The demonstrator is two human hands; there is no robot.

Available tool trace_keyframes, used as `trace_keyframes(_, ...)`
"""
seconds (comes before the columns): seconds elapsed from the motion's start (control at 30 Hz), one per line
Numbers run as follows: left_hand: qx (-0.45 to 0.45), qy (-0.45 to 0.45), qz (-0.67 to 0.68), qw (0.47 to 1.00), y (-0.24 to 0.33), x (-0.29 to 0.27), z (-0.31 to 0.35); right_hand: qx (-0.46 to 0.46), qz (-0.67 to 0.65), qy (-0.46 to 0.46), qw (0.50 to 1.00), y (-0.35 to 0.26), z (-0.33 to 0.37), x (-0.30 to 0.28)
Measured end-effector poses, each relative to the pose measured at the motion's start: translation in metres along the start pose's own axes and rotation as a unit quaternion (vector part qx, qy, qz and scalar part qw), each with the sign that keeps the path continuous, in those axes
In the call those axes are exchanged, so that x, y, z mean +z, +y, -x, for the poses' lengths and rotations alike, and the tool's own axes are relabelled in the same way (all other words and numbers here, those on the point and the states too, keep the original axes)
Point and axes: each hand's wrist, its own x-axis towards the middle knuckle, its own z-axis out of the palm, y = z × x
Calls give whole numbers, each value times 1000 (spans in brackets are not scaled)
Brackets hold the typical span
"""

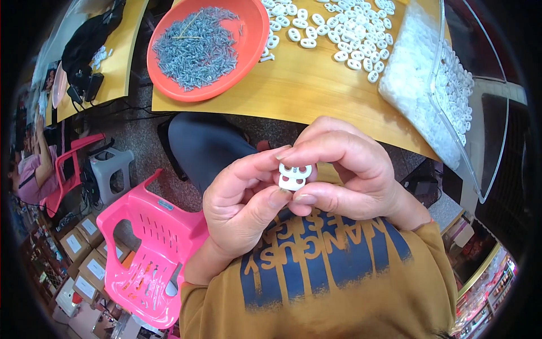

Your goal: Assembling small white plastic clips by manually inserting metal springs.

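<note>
Between both hands, in front of my chest, is a small white plastic cord lock (293, 183) with two holes across it. My left hand (240, 203) pinches it from the left between thumb and fingers. On its right side, my right hand (353, 169) grips it the same way, thumb below and index finger above. The fingertips partly hide the piece. Beyond my hands, an orange-red plate (251, 59) on the table holds a heap of small metal springs (195, 52). Many white two-hole oval pieces (357, 35) lie loose to its right.
The wooden table (293, 93) carries a clear plastic bag (409, 85) of white pieces at right, beside a transparent panel (499, 130). A pink chair (147, 217) and grey stool (116, 172) stand left. Another person (42, 166) sits far left, near cardboard boxes (90, 263).
</note>
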Motion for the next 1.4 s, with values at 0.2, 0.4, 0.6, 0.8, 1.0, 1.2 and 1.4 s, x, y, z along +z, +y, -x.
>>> trace_keyframes(0.2,21,-6,-31,999,-5,-4,1,4,-14,-12,1000,2,4,2)
trace_keyframes(0.4,31,-17,-25,999,-8,-6,2,20,-64,-5,998,5,10,5)
trace_keyframes(0.6,38,-11,-35,999,-7,-3,3,8,-33,-16,999,3,8,4)
trace_keyframes(0.8,35,-6,-14,999,-10,-1,6,-43,-3,28,999,7,7,11)
trace_keyframes(1.0,50,1,-16,999,-13,0,4,-57,-21,40,997,13,10,15)
trace_keyframes(1.2,54,14,-6,998,-14,4,3,-61,-29,73,995,16,9,19)
trace_keyframes(1.4,61,17,-15,998,-15,4,2,-81,14,45,996,18,11,17)
